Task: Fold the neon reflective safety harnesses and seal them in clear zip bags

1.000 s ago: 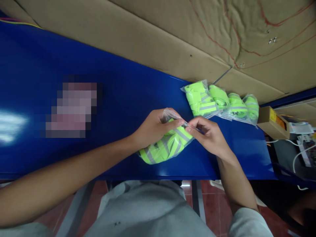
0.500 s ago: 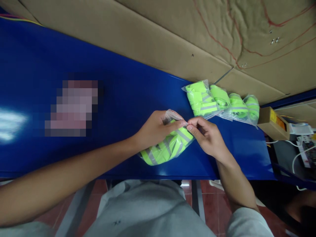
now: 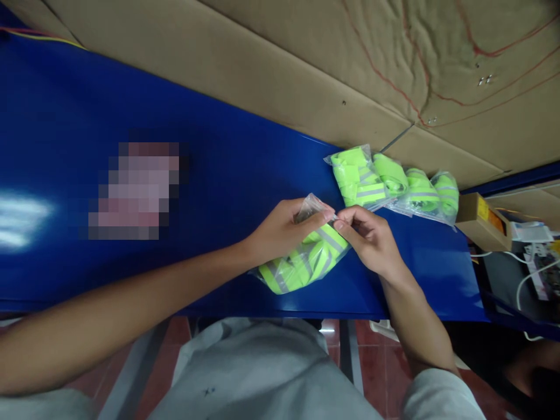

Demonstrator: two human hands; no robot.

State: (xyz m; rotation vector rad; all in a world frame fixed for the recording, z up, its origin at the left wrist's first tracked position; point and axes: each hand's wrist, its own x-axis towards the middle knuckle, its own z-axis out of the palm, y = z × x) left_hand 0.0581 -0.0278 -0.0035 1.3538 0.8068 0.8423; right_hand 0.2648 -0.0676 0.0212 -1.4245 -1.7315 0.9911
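Observation:
A clear plastic bag (image 3: 301, 262) stuffed with neon-yellow reflective bands lies on the blue table (image 3: 219, 169) near its front edge. My left hand (image 3: 280, 230) rests on top of the bag and pinches its open top edge between thumb and fingers. My right hand (image 3: 370, 239) pinches the same edge from the right, fingertips almost touching those of the left hand. Both hands are closed on the bag's rim.
A row of filled bags of neon-yellow bands (image 3: 394, 186) lies at the table's back right. Brown cardboard sheets (image 3: 306, 64) run behind the table. A small cardboard box (image 3: 479, 219) and white cables (image 3: 531, 262) sit off the right end. A blurred patch (image 3: 135, 189) lies left of centre.
My two hands have drawn closer together along the bag's top edge, and the right hand's pinch has shifted slightly left. The bag stays in the same place.

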